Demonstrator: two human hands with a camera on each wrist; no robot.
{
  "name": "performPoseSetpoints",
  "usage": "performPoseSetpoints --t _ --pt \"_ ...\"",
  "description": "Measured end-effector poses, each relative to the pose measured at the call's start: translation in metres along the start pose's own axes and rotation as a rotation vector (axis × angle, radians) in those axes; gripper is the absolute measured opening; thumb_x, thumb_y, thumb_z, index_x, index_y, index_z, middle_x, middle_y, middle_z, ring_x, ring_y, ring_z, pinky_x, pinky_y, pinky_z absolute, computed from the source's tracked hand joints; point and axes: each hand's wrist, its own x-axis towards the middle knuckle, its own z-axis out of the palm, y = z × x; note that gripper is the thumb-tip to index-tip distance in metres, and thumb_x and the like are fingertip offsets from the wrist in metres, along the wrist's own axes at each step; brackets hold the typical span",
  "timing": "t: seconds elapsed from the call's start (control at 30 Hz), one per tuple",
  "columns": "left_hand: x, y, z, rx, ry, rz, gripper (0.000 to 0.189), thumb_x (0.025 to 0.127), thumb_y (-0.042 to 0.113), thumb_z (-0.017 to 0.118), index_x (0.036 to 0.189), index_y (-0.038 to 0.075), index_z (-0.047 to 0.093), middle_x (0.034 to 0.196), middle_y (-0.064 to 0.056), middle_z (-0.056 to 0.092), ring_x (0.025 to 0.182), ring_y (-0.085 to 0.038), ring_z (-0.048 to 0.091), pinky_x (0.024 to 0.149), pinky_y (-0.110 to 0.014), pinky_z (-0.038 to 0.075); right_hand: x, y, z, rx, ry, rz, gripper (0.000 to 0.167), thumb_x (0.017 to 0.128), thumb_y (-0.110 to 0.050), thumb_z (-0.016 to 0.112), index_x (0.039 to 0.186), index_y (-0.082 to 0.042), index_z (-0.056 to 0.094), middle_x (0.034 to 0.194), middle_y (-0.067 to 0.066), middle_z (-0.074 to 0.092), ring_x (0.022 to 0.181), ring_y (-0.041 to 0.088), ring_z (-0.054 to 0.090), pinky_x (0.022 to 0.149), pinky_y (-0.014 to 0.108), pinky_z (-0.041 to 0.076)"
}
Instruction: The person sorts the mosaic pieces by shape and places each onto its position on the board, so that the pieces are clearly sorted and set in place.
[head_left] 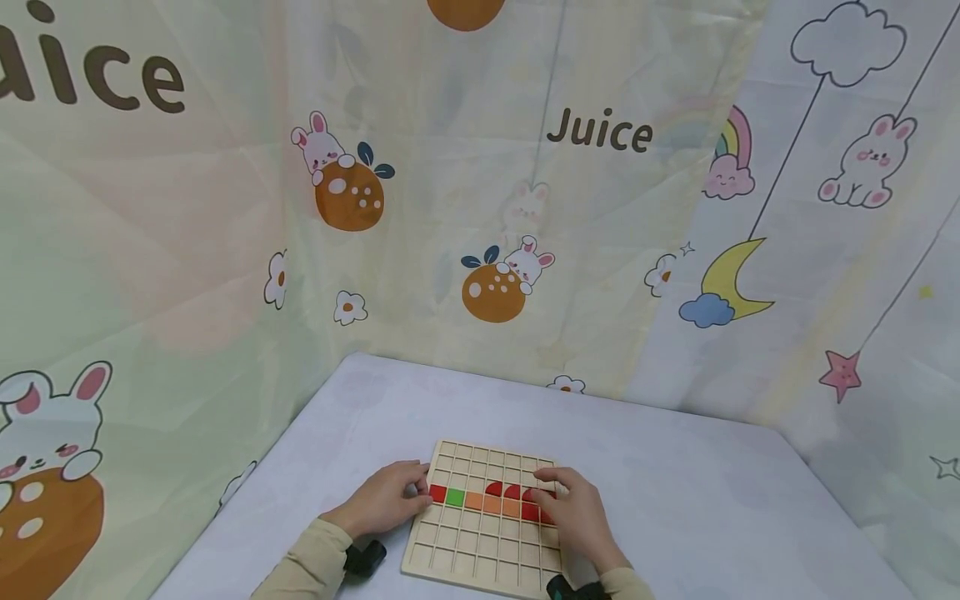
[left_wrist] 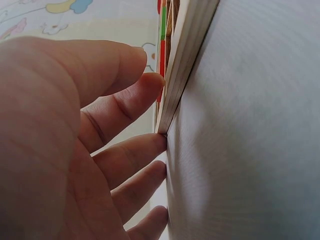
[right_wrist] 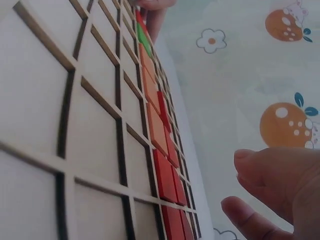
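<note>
A square wooden grid board (head_left: 465, 546) lies on the table. Along one row sit a red tile (head_left: 437, 493), a green tile (head_left: 455, 497), several orange tiles (head_left: 491, 504) and red square tiles (head_left: 529, 511) at the right. Red pieces with rounded tops (head_left: 494, 488) fill cells in the row behind. My left hand (head_left: 386, 500) is at the board's left edge, fingers loosely extended; in the left wrist view its fingertips are right at the edge and tabletop. Over the right side hovers my right hand (head_left: 577, 508), partly hiding the red tiles, its thumb and finger apart with nothing between them.
The white-covered table (head_left: 675, 492) extends around the board. Behind it hangs a curtain (head_left: 420, 275) printed with rabbits, oranges and flowers. Black devices (head_left: 366, 558) are strapped at both wrists, below the beige sleeves (head_left: 303, 562).
</note>
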Motion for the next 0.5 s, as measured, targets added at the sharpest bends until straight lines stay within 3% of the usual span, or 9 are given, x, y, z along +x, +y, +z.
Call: performPoseSetpoints --t 0.3,0.5 --pt "0.000 -0.002 0.000 -0.005 -0.012 0.013 0.021 0.089 0.028 0.071 0.074 0.026 0.055 0.137 -0.012 0.057 0.132 -0.038 0.047 0.107 -0.058 0.038 -0.004 0.010 -0.022 -0.071 0.107 0.103 0.024 0.089 -0.019 0.070 0.112 -0.011 0.072 0.118 0.011 0.067 0.113 0.036 0.056 0.092 0.057 0.048" --pt "0.000 -0.003 0.001 0.000 -0.010 0.020 0.022 0.089 0.029 0.071 0.074 0.027 0.055 0.137 -0.012 0.057 0.132 -0.037 0.047 0.107 -0.058 0.038 -0.005 0.018 -0.033 -0.127 0.138 0.163 0.025 0.091 -0.017 0.067 0.113 -0.007 0.070 0.115 0.014 0.068 0.110 0.035 0.056 0.092 0.057 0.048"
